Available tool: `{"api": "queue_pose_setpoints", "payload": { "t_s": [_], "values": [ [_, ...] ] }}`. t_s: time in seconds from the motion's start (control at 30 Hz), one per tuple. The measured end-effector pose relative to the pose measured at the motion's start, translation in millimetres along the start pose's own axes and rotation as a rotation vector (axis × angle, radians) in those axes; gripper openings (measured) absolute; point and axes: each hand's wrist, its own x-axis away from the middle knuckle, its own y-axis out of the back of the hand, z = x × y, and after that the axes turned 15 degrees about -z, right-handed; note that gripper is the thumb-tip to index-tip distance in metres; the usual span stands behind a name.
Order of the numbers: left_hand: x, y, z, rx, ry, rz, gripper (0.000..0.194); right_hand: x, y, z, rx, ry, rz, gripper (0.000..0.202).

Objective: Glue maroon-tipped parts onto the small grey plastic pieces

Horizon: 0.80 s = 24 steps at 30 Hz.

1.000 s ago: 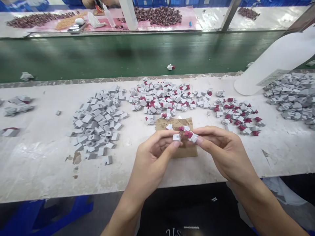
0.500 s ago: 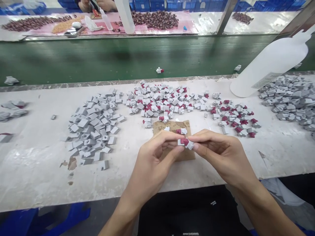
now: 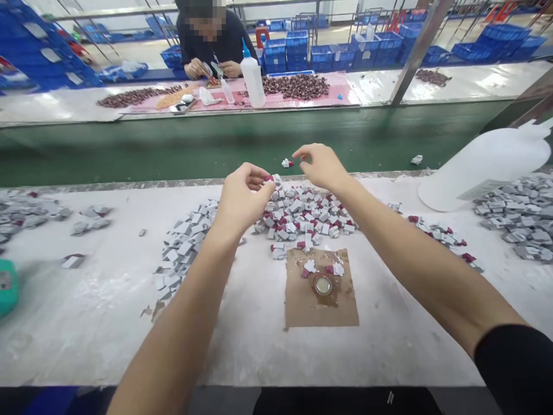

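My left hand (image 3: 246, 196) pinches a small grey-and-maroon plastic piece (image 3: 268, 178) above the far edge of the table. Reaching over the green strip, my right hand (image 3: 319, 164) has its fingers apart and holds nothing. Just left of its fingertips, a single grey-and-maroon part (image 3: 287, 163) lies on the green surface (image 3: 173, 153). Below both hands spreads a pile of grey-and-maroon parts (image 3: 306, 213). Nearer me, a brown cardboard square (image 3: 322, 314) carries two such pieces and a small round cap (image 3: 323, 285) in a wet brown patch.
Grey blocks (image 3: 184, 248) are heaped beside my left forearm. To the right a large white bottle (image 3: 484, 164) leans near another grey pile (image 3: 518, 219). A teal object (image 3: 6, 287) sits at the left edge. Across the strip, a co-worker (image 3: 211, 46) works at another table.
Both hands have moved forward from above the cardboard to the far table edge. The right hand has let go of the piece; the left still holds one. The view has tilted up.
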Motion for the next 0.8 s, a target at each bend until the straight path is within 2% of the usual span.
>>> {"api": "queue_pose_setpoints", "payload": {
  "t_s": [0.07,0.13,0.23,0.33,0.43,0.53,0.6,0.67,0.73,0.8],
  "values": [
    [-32.0,-19.3,5.3,-0.093,0.028,-0.043,0.020,-37.8,-31.6,3.8,0.040,0.028,0.036,0.038],
    [-57.6,-37.8,10.7,-0.147,0.047,-0.045,0.022,-59.9,-54.4,6.1,0.069,0.045,0.086,0.041],
    [-84.4,-63.3,17.8,-0.208,0.072,-0.021,0.019,-69.5,-63.4,3.9,0.107,0.014,0.120,0.042],
    [-99.6,-88.6,20.8,-0.247,0.089,0.078,0.010,-58.7,-41.1,-3.0,0.125,-0.048,0.073,0.038],
    [-106.7,-113.4,17.5,-0.282,0.091,0.208,0.035,-29.5,2.4,-9.2,0.086,-0.088,0.046,0.040],
    [-108.2,-129.3,9.5,-0.353,0.082,0.270,0.042,19.5,48.2,-15.7,0.028,-0.137,0.074,0.032],
    [-105.1,-128.6,3.2,-0.422,0.071,0.266,0.043,61.9,70.8,-22.2,-0.116,-0.208,0.076,0.032],
    [-96.4,-115.1,-2.3,-0.480,0.040,0.244,0.041,109.5,84.0,-32.0,-0.234,-0.268,0.058,0.038],
    [-80.2,-87.4,-4.4,-0.508,-0.026,0.222,0.034,159.4,88.3,-46.3,-0.294,-0.357,0.048,0.045],
    [-56.8,-48.1,-0.7,-0.518,-0.113,0.204,0.024,208.6,86.3,-64.7,-0.359,-0.456,0.034,0.052]
  ]
}}
